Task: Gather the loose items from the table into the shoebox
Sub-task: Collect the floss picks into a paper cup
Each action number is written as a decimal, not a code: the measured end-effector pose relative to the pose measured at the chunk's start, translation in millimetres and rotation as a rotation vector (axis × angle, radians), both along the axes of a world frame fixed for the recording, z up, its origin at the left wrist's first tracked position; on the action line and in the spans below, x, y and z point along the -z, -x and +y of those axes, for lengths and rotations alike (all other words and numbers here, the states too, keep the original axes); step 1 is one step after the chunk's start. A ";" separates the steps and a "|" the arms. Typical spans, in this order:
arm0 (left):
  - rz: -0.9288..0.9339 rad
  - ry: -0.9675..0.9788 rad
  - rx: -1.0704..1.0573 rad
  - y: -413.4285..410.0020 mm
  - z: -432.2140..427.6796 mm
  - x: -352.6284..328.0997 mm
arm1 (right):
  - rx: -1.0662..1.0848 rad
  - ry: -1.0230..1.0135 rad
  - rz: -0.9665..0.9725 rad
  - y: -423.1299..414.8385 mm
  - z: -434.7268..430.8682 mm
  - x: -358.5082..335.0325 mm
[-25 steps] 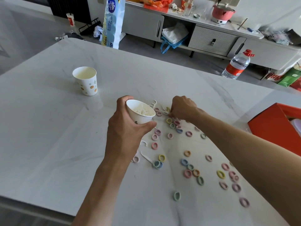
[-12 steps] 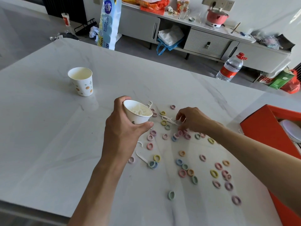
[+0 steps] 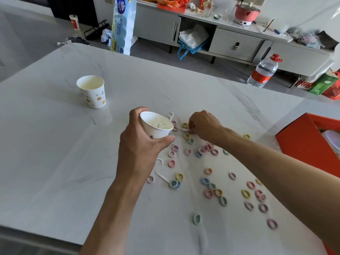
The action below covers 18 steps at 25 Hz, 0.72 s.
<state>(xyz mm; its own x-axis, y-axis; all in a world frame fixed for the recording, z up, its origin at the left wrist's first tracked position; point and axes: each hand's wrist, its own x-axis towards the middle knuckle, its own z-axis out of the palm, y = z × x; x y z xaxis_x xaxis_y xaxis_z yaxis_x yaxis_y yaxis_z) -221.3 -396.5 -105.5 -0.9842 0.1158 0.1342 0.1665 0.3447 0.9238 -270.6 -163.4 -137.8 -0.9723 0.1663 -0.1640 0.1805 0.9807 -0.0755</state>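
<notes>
My left hand (image 3: pixel 139 146) grips a white paper cup (image 3: pixel 156 126) tilted toward the right, with white floss picks inside. My right hand (image 3: pixel 204 124) reaches down just right of the cup, its fingertips pinching a white floss pick (image 3: pixel 184 129) on the table. Several pastel hair ties (image 3: pixel 209 192) lie scattered over the white table (image 3: pixel 55 162). More floss picks lie loose: one behind the cup (image 3: pixel 170 115) and one near my left wrist (image 3: pixel 162 177). The orange shoebox (image 3: pixel 305 142) stands open at the right edge.
A second paper cup (image 3: pixel 93 93) with dots stands at the left of the table. Beyond the table are a water bottle (image 3: pixel 263 71) on the floor, a tissue pack (image 3: pixel 122 24) and a low cabinet (image 3: pixel 237 43).
My right hand has moved left, closer to the cup, and now pinches a floss pick. The cup in my left hand stays about where it was.
</notes>
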 end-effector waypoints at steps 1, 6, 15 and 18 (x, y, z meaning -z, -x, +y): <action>-0.003 0.002 -0.001 0.2 -0.3 0.2 | -0.030 -0.052 -0.020 0.6 -2.0 -1.7; -0.007 0.011 -0.013 -0.4 -2.7 -0.3 | -0.158 -0.220 -0.102 -6.2 -9.3 -3.6; -0.010 0.058 -0.029 0.3 -6.4 -1.8 | 0.077 0.356 0.108 -25.8 -0.9 -46.7; 0.044 0.134 -0.051 -0.3 -7.7 -3.4 | -0.077 0.557 0.148 -23.9 -21.1 -99.5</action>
